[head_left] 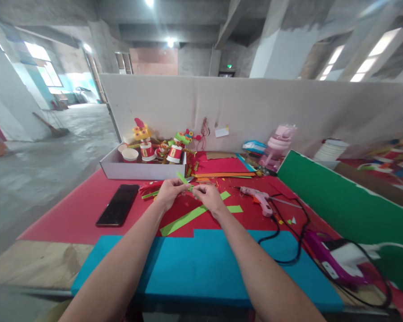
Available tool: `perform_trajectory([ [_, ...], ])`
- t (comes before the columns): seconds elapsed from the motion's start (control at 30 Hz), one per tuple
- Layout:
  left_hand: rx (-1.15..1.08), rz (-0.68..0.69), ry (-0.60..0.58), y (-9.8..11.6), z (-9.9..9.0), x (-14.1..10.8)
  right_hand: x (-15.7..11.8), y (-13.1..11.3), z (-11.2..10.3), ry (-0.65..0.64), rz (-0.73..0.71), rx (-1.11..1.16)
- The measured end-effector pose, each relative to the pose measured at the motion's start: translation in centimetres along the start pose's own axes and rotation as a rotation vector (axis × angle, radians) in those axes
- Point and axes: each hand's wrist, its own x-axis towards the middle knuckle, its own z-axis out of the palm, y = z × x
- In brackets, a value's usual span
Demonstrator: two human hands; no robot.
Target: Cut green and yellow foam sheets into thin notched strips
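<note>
Both my hands meet over the middle of the red-covered table, pinching a light green paper strip point(182, 177) between them. My left hand point(170, 192) grips it from the left, and its upper end sticks out above those fingers. Closed on the strip's lower part is my right hand point(208, 197); the fingertips hide most of that part. Beneath the hands lies a longer green paper strip point(181, 221), crossed near my right wrist by a shorter green piece point(235, 209). A pink glue gun point(260, 199) rests to the right of my right hand.
A black phone point(118, 205) lies at left. Behind it, a white box point(143, 170) holds paper-cup figures point(147, 152). Blue sheets point(201, 264) cover the front edge. At right are black cords, a purple power strip point(336, 261) and a green board point(342, 201); a pink fan point(277, 145) stands behind.
</note>
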Motion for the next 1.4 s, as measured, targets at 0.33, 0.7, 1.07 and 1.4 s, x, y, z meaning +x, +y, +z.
perform_trajectory([
  [0.33, -0.193, -0.010, 0.161, 0.9, -1.0, 0.3, -0.1, -0.2, 0.1, -0.013, 0.089, 0.036],
  [0.7, -0.284, 0.031, 0.252, 1.5, -1.1, 0.4, -0.2, -0.5, 0.1, 0.007, 0.057, 0.010],
  [1.07, 0.007, 0.059, 0.159, 0.0, -0.1, 0.3, -0.1, -0.8, 0.1, 0.024, -0.032, -0.041],
  [1.4, -0.157, 0.030, 0.146, 0.6, -0.5, 0.3, -0.2, -1.3, -0.3, 0.016, -0.024, -0.130],
])
